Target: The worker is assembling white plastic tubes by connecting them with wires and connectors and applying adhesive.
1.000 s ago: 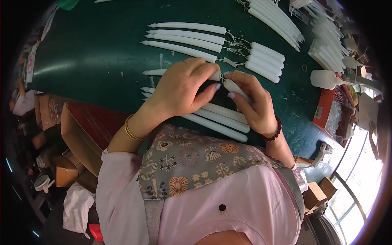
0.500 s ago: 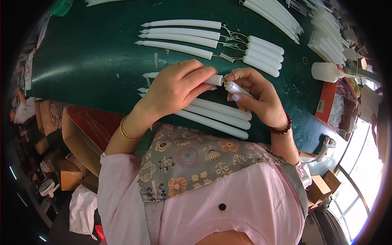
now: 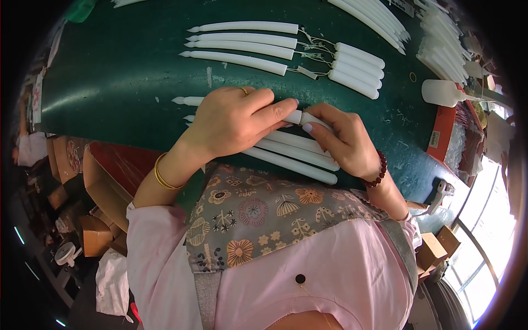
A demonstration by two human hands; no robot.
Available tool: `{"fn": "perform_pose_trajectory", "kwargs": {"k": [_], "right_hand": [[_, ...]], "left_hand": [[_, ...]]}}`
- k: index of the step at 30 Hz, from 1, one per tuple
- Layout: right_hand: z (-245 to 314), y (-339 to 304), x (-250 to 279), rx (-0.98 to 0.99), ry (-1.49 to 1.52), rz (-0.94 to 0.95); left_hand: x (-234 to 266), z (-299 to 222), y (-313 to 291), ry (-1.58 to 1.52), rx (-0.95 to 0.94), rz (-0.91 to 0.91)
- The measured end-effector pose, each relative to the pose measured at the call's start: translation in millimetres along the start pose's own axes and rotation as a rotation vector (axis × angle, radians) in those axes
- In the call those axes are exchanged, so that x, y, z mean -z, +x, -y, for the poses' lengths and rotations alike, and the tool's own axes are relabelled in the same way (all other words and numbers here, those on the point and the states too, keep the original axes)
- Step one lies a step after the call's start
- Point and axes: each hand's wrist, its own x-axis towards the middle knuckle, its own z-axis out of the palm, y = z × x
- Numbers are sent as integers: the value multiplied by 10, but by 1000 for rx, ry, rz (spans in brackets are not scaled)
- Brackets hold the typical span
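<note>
Closed around a white electric taper candle [image 3: 188, 101], my left hand [image 3: 234, 118] keeps its flame-shaped tip pointing left. My right hand [image 3: 352, 140] pinches a short white candle base tube [image 3: 312, 119], mostly covered by the fingers. The candle's end and the tube meet, or nearly so, between my fingertips; I cannot tell whether they are joined. Beneath both hands, several finished-looking white tapers [image 3: 297, 166] lie side by side near the table's front edge. Farther back are several tapers [image 3: 245, 39] whose thin wires and small circuit pieces [image 3: 313, 52] lead to separate base tubes [image 3: 356, 70].
The green table [image 3: 132, 82] carries more white tapers [image 3: 368, 22] and a pile of white sticks [image 3: 443, 47] at the far right. A white squeeze bottle [image 3: 440, 93] lies by a red box [image 3: 441, 129]. A tape dispenser [image 3: 441, 195] sits at the right edge.
The gap with wire between candle and base tube has closed, the two now lined up end to end. Both hands have shifted slightly lower, and the candle's tip shows farther left.
</note>
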Motion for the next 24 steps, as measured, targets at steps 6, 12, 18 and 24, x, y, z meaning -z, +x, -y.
{"fn": "perform_pose_trajectory", "kwargs": {"k": [6,12,18,24], "right_hand": [[26,-36,-46,-15,-76,-34],[117,-46,-15,-105,-15,23],[-61,-163,-57,202,-239,-82],[-102,-155,-79,302,-452,-67]], "left_hand": [[6,19,23,101,-63,47],[27,-20,34,84,-72,39],[-42,-161,-23,38,-58,64],[-144,-196,-64,48,-66,191]]}}
